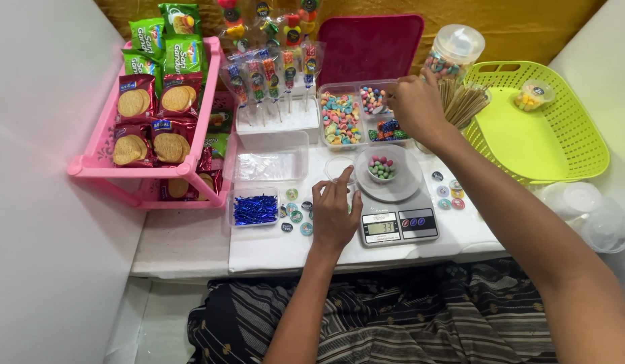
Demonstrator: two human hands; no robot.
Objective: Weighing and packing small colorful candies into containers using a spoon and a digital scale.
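Note:
My left hand rests flat on the white table, fingers apart, beside a small digital kitchen scale. On the scale's round pan sits a small clear cup of green and pink candies. My right hand reaches to the back over a clear divided tray of mixed coloured candies, its fingers bunched at one compartment; whether they pinch a candy is hidden. A clear lid lies just ahead of my left hand.
A pink rack of biscuit and snack packets stands at left. Candy skewers stand in a white block. A box of blue twist ties, round stickers, a candy jar, wooden sticks, a green basket and clear lids lie around.

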